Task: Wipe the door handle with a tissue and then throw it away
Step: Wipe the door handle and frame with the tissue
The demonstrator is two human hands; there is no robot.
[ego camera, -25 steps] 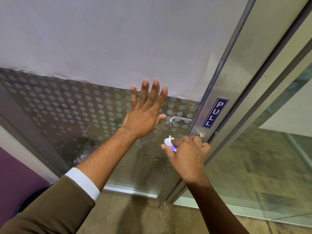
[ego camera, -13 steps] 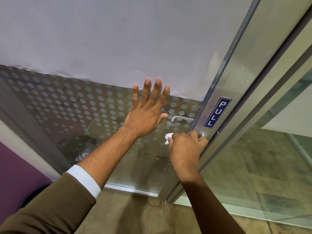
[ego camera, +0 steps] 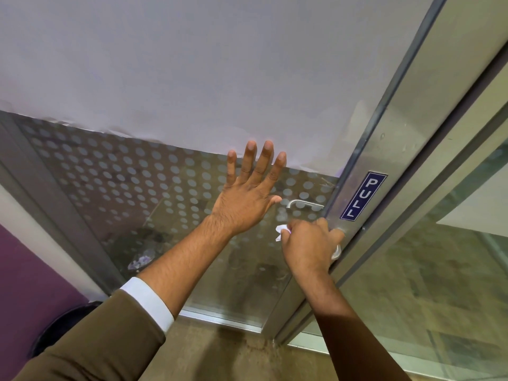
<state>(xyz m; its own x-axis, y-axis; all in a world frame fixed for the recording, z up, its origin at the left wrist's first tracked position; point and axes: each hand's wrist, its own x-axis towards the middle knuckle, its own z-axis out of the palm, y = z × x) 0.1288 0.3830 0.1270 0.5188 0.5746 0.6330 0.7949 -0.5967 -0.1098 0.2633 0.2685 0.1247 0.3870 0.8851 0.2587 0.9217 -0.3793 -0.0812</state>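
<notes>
My right hand [ego camera: 309, 244] is closed around a white tissue [ego camera: 282, 231] and wrapped over the near door handle, which it hides almost fully. A bit of tissue also pokes out by the metal door stile [ego camera: 384, 149]. Through the glass, the lever handle on the far side [ego camera: 303, 203] shows just above my fist. My left hand [ego camera: 247, 193] lies flat and spread on the dotted glass door pane [ego camera: 123, 182], holding nothing.
A blue PULL sign [ego camera: 362, 196] sits on the stile above the handle. A purple wall [ego camera: 24, 273] and a dark round bin [ego camera: 63, 325] are at lower left. A fixed glass panel [ego camera: 439, 270] stands right of the door frame.
My right hand with the tissue slid up and right along the handle toward the stile, and less of the tissue shows. My left hand stayed flat on the glass.
</notes>
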